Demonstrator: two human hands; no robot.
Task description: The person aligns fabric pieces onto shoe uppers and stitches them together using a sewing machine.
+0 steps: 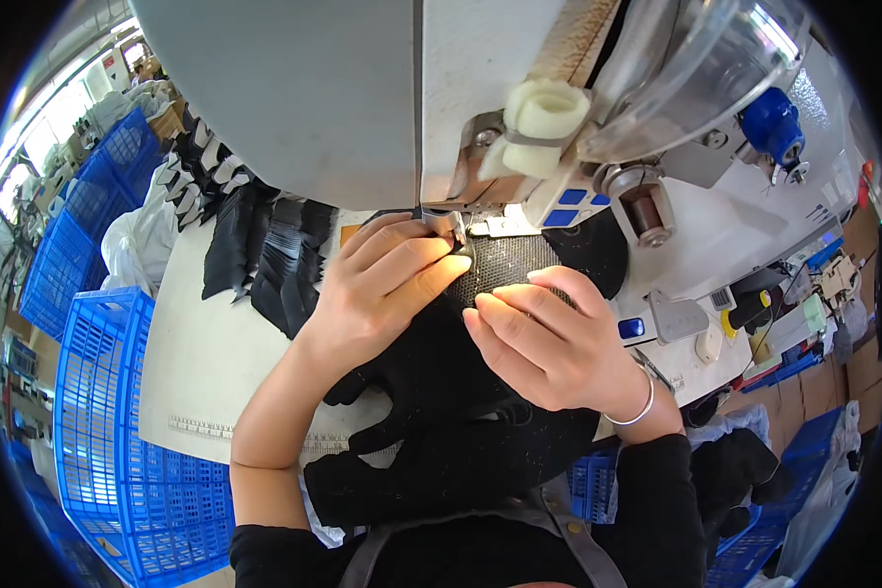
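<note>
Working at a sewing machine point(294, 88), head view: both hands on a black mesh piece point(510, 265), which sits mid-table under the machine head, lit by the lamp. Left hand point(367, 279): thumb and forefinger drawn together on the piece's left edge, right beside the metal guide point(444, 224); looks like a pinch, though the fingertips partly hide the contact. Right hand point(559, 343): half-curled, fingertips on the mesh's near right side; can't tell whether it grips or only presses.

Far left on the table point(196, 333): loose black cut pieces point(289, 260). Near left: blue crate point(98, 392). Right of the machine head: thread spool point(645, 216).

Risks, my judgement: left fingertips are so near the metal parts that a slip could catch them if the machine runs. Uneven pull between hands could skew the mesh or pucker it. Black cloth point(441, 412) bunched on the near side could drag on the piece by its weight. Black on black under a bright spot could make the edge hard to follow.
</note>
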